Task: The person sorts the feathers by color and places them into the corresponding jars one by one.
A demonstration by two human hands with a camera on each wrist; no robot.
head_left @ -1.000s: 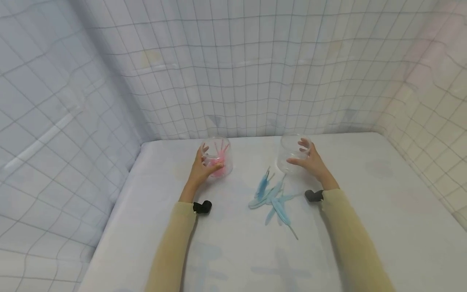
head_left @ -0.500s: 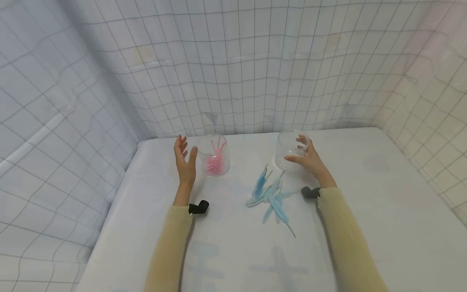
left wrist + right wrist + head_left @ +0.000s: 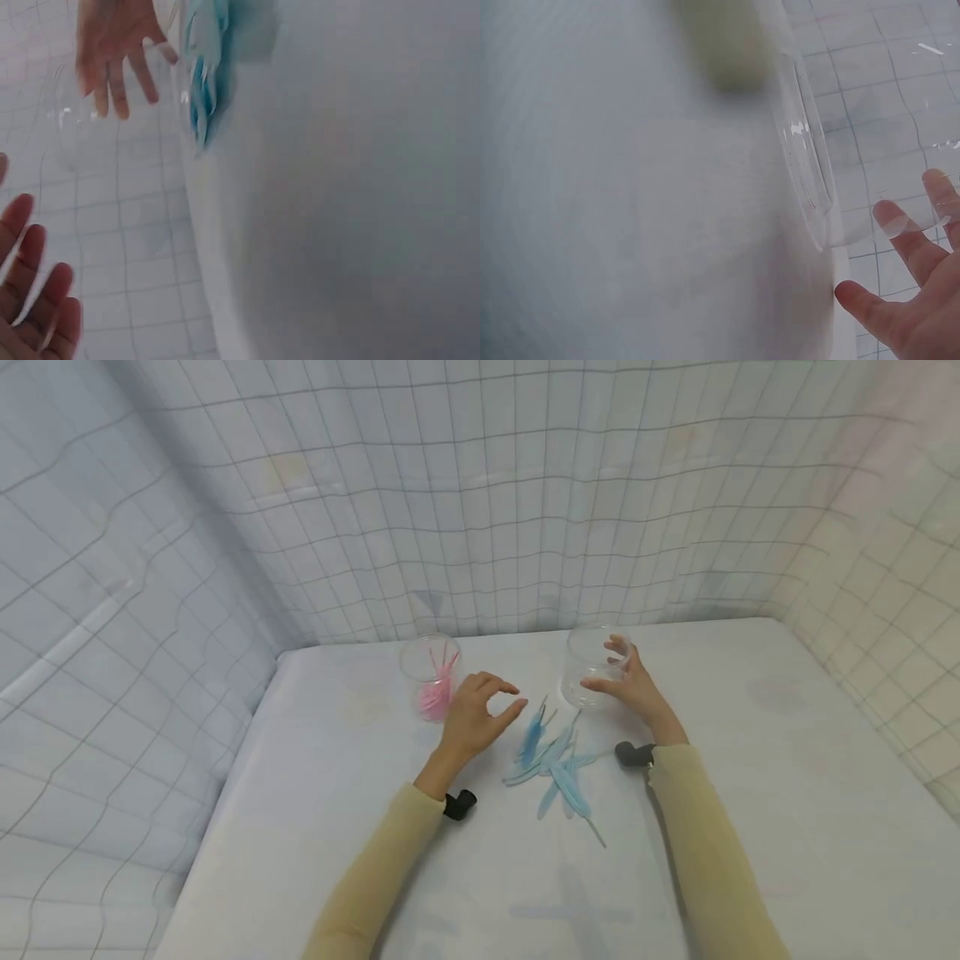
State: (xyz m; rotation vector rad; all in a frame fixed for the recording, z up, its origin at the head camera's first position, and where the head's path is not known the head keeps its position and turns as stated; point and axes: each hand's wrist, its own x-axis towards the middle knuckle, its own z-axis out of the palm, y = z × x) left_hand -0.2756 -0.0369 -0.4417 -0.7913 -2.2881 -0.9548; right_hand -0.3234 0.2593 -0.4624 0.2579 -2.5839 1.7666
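My right hand (image 3: 641, 693) grips the right side of a clear round jar (image 3: 581, 672) that stands upright with nothing visible inside. In the right wrist view its fingers (image 3: 915, 251) spread along the clear wall. My left hand (image 3: 476, 718) hovers empty over the table, thumb and fingers apart. Several light-blue feathers (image 3: 566, 781) lie in a loose pile to its right, in front of the clear jar. Partly behind the left hand stands a second clear jar (image 3: 411, 664), holding pink feathers (image 3: 435, 696) with their quills pointing up.
A white cloth covers the table (image 3: 315, 777). Its back edge meets a white curtain with a grid pattern (image 3: 495, 527), which also hangs at both sides. A dark camera is strapped to each wrist.
My left hand has let go of the jar of pink feathers, lifted off to its left, then swung right towards the blue feathers. The right hand keeps hold of its jar.
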